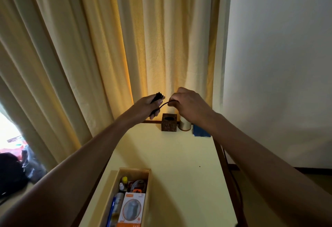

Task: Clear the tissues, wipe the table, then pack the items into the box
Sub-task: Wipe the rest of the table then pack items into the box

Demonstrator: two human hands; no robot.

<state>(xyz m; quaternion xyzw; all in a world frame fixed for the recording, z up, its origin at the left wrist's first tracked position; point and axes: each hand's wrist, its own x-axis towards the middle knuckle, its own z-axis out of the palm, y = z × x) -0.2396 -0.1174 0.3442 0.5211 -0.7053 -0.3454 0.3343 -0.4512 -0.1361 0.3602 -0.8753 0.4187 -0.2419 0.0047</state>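
Nearest the camera, at the desk's (179,155) left edge, an open wooden box (133,169) holds small bottles (124,183), a pen (110,210) and a packaged gadget (132,208). Farther out, both hands are raised above the desk's far end. The left hand (149,105) has its fingers (154,114) curled round a bundle of black cord (162,105). The right hand (188,104) pinches a loose length of that cord, which arcs between the two hands. Beyond, at the back edge, stand a dark tissue holder (168,125), a pale cylinder (185,126) and a blue cloth (201,132), before a yellow curtain (143,47).
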